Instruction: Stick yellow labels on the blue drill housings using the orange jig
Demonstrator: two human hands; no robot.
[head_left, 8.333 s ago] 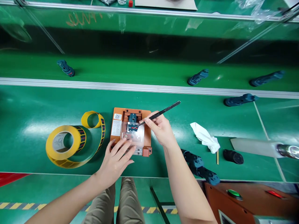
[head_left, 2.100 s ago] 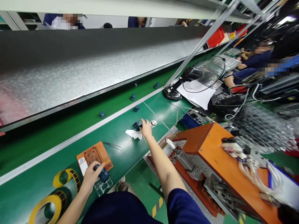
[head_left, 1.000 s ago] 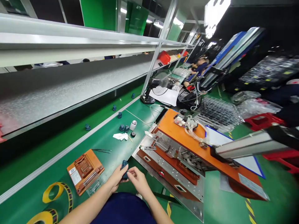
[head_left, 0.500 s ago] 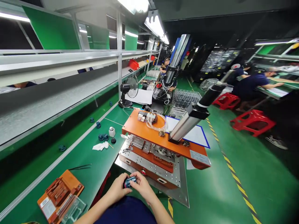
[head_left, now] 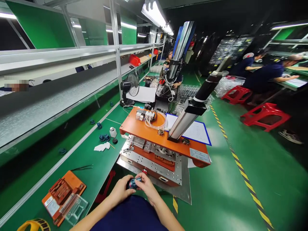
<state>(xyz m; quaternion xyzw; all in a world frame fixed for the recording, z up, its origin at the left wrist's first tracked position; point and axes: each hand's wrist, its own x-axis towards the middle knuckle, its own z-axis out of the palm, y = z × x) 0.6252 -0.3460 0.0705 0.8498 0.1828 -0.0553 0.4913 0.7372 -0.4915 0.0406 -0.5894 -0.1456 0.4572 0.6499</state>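
Two-handed, holding a dark-blue tool part [head_left: 133, 183] in the partly closed fingers of left hand [head_left: 120, 192] and right hand [head_left: 148, 190], before the orange press [head_left: 127, 123], with white bottle [head_left: 113, 132] and hinged fixture [head_left: 72, 183] left of it

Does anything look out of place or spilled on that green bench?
No spill shows. Only the crumpled white wipe looks untidy, lying loose on the green bench near two dark blue parts.

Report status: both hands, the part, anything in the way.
Left hand and right hand both gripping dark blue part. Held before orange machine. Nothing visible between part and machine's front edge.
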